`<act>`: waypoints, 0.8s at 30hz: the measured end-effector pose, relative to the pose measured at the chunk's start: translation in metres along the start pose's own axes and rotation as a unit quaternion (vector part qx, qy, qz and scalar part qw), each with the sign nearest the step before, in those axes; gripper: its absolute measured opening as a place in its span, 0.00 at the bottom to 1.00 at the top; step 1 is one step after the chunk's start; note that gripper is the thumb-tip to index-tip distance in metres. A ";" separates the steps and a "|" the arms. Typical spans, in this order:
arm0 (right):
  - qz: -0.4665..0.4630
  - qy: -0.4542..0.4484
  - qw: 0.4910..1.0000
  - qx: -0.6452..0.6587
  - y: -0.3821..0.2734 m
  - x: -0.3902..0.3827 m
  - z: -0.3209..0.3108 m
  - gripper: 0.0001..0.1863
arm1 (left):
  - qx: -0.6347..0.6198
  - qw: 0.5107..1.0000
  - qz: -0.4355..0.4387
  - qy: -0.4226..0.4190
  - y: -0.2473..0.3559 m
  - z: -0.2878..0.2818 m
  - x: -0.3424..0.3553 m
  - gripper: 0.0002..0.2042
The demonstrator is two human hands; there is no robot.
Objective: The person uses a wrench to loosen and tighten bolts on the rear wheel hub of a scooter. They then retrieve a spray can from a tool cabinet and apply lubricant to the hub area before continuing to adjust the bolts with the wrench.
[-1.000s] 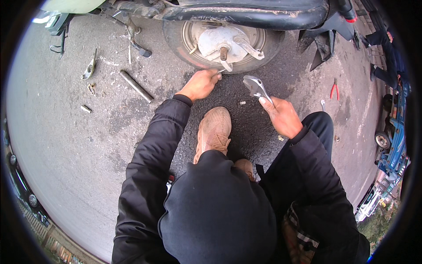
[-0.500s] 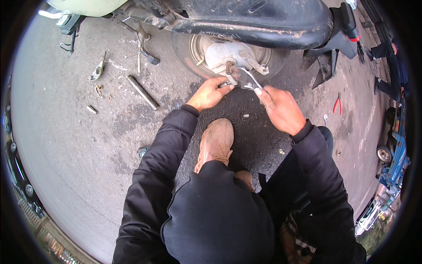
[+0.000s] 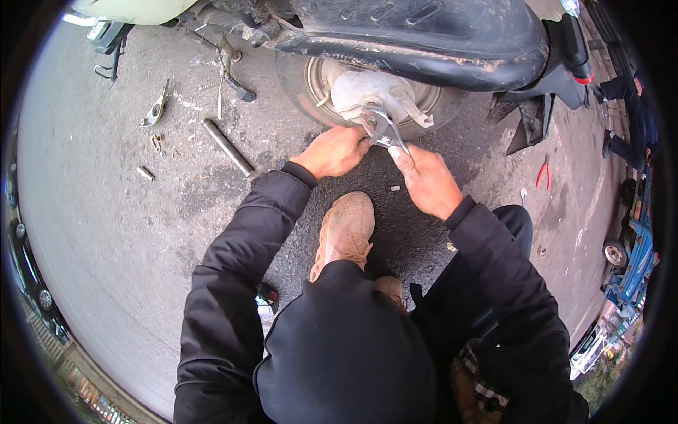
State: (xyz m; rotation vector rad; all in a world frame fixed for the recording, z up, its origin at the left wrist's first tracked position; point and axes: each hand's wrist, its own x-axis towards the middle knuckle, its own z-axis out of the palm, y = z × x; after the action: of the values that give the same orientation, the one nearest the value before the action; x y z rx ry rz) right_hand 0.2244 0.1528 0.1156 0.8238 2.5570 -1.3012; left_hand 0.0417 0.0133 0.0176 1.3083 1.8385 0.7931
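Observation:
My right hand point(image 3: 429, 182) grips a silver adjustable wrench point(image 3: 385, 132) by its handle. The wrench's jaw end lies at the lower part of the grey wheel hub point(image 3: 353, 90), by the axle. My left hand point(image 3: 332, 152) is closed just left of the jaw, fingertips curled at the underside of the hub. Whatever it pinches is hidden behind the fingers and the wrench. The wheel's tire point(image 3: 295, 85) sits beneath a dirty black motor scooter body point(image 3: 424, 42).
On the pavement at left lie a metal tube point(image 3: 229, 148), locking pliers point(image 3: 157, 106), small metal rings point(image 3: 157, 143) and a short metal piece point(image 3: 145, 173). Red-handled pliers point(image 3: 543, 173) rest at right. My shoe point(image 3: 346, 226) stands below the wheel. A person point(image 3: 627, 120) is at far right.
The wrench has moved left and up, its jaw now at the hub's lower end. My right hand came with it. My left hand has shifted slightly left, its fingers more curled.

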 end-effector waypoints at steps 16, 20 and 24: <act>-0.013 0.007 0.967 0.255 0.009 0.024 0.014 0.12 | 0.102 0.995 0.007 -0.017 -0.007 -0.018 -0.007 0.15; 0.043 0.022 0.970 0.239 0.011 0.030 0.021 0.11 | 0.105 0.994 0.019 -0.007 -0.007 -0.019 -0.007 0.15; -0.033 0.038 0.956 0.289 0.010 0.029 0.017 0.12 | 0.100 0.995 0.008 -0.007 -0.008 -0.017 -0.007 0.15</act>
State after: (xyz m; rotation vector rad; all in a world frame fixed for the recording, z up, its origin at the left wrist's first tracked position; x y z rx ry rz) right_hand 0.2040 0.1560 0.0872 0.8892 2.2839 -2.1257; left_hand 0.0247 0.0026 0.0216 1.4513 1.9369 0.6190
